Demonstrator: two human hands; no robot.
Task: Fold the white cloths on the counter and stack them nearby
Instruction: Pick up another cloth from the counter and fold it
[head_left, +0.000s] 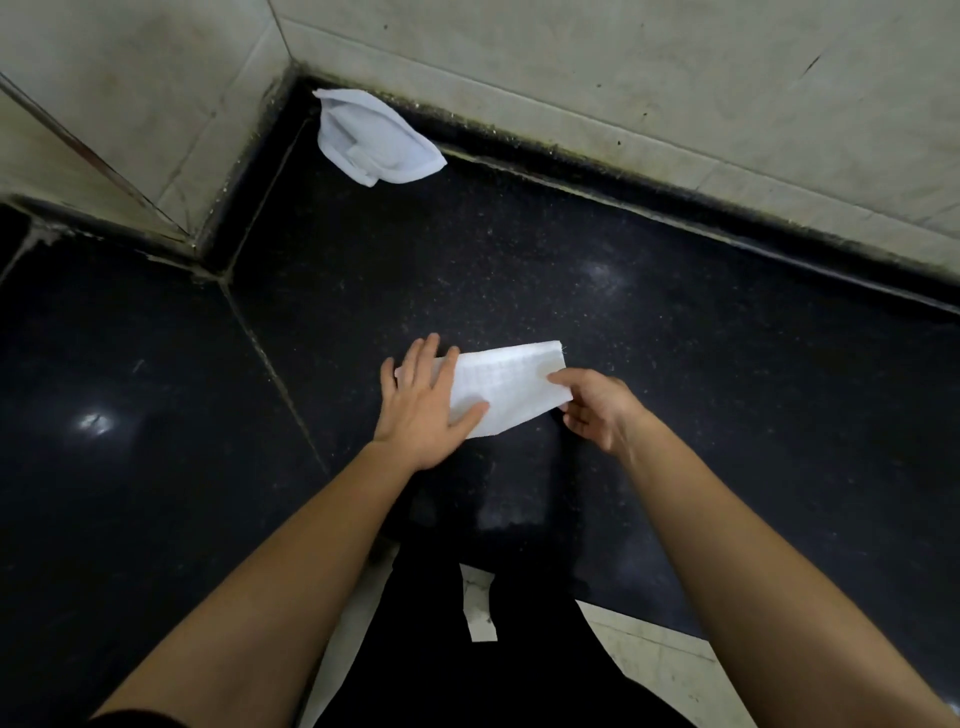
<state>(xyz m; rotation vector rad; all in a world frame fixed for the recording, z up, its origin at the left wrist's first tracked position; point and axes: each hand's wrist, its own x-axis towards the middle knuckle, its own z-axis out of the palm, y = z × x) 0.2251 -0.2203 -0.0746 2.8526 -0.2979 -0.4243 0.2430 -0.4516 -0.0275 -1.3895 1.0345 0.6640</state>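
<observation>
Pinching the folded cloth (511, 387) is the right hand (597, 410); left hand (421, 405) presses it flat; second cloth (374, 137) lies upper left.

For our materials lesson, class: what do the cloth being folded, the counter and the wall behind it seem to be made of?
Cloth being folded: thin woven fabric, probably cotton, matt; it shows a faint grid of threads and crisp fold edges.
Counter: polished dark stone, likely granite; it has pale speckles, light reflections and a seam.
Wall: pale tiles, perhaps ceramic, fairly matt; straight joints run between them.
</observation>
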